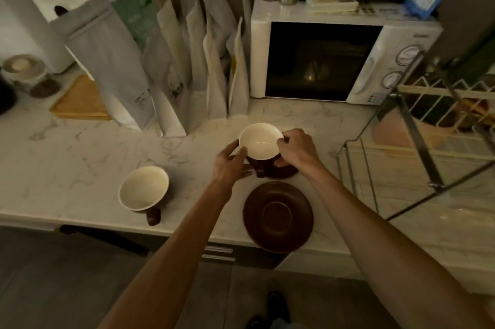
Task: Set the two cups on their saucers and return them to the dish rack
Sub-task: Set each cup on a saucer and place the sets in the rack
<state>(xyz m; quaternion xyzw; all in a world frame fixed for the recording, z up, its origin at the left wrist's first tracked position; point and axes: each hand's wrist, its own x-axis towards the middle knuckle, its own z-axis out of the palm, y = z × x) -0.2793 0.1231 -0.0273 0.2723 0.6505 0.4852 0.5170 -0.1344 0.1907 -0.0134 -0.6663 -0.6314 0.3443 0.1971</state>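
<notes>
Both forearms reach from the near edge of the marble counter (80, 146). Left hand (230, 162) and right hand (296, 148) close from either side on a cup (259, 141), brown outside and cream inside, which sits on a brown saucer (284, 172) mostly hidden beneath it. Just nearer, a second saucer (278, 216) lies bare, overhanging the counter's front edge. To the left stands the other cup (144, 189), handle toward the front edge. Upright paper bags (171, 66) and a microwave (345, 63) line the back. At the right end the wire dish rack (417, 141) stands near the hands.
</notes>
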